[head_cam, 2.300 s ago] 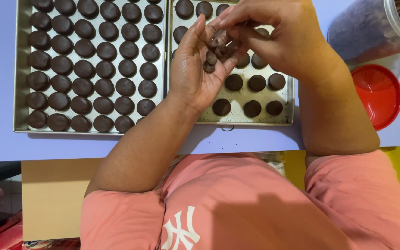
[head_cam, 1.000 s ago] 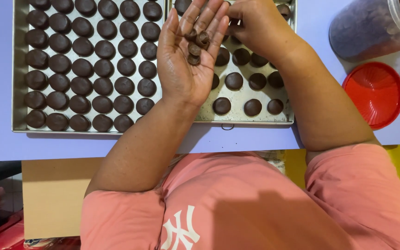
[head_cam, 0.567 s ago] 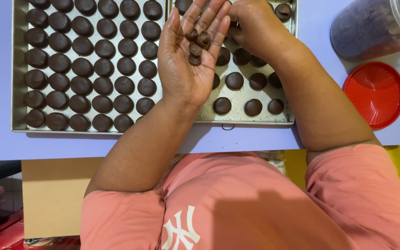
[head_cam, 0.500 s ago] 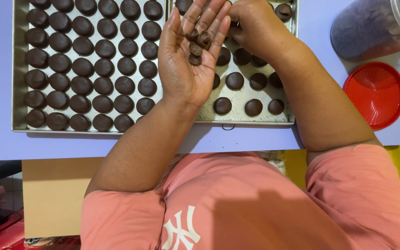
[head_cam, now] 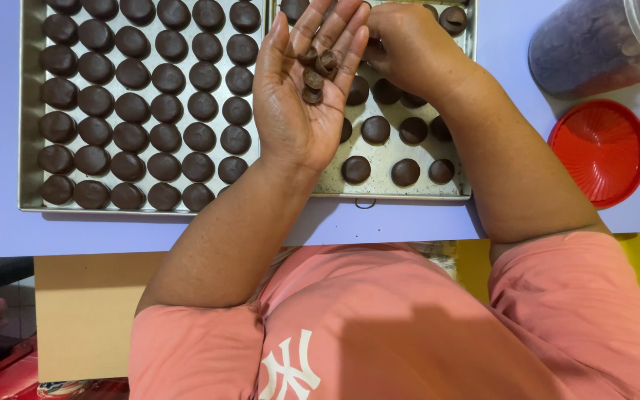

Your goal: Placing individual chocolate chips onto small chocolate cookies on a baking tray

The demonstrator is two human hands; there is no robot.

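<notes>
Palm up, the left hand (head_cam: 301,96) lies spread flat over the gap between the two metal trays, fingers nearly straight, cradling a few small chocolate pieces (head_cam: 316,70) at the base of the fingers. Its forearm slants up from the pink shirt. Right hand (head_cam: 409,48) is curled knuckles-up over the right tray (head_cam: 401,194); what its fingertips pinch I cannot tell.

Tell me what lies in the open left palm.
The left hand cups a few small brown chocolate pieces on its fingers, above the right tray. Tray contents directly beneath the hand are hidden.
</notes>
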